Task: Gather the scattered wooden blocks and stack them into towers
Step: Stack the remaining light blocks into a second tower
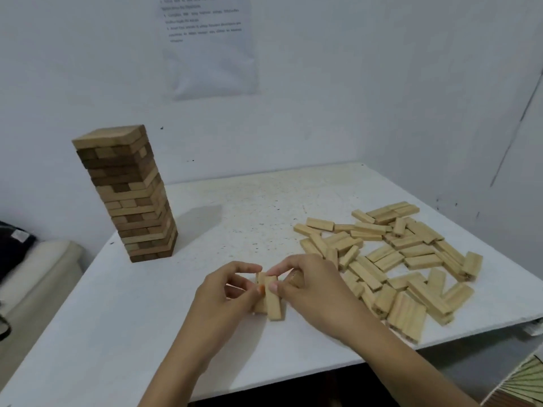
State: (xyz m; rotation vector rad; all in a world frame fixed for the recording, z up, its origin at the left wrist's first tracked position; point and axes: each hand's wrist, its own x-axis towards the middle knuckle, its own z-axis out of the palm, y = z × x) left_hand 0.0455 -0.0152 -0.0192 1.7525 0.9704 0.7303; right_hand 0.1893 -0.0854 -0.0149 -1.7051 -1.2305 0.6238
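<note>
A tall tower of wooden blocks (129,195) stands at the back left of the white table (123,318). A heap of several loose pale blocks (393,259) lies scattered on the right side. In the middle near me, a few blocks (273,301) lie side by side in a small row. My left hand (226,292) pinches the row's left side with thumb and fingers. My right hand (311,286) pinches its right side, with one more block partly hidden under the fingers.
The table's front and right edges are close to the loose heap. A poster (210,45) hangs on the wall behind. Dark and pale objects (26,259) sit left of the table. A striped surface (526,383) shows at the bottom right.
</note>
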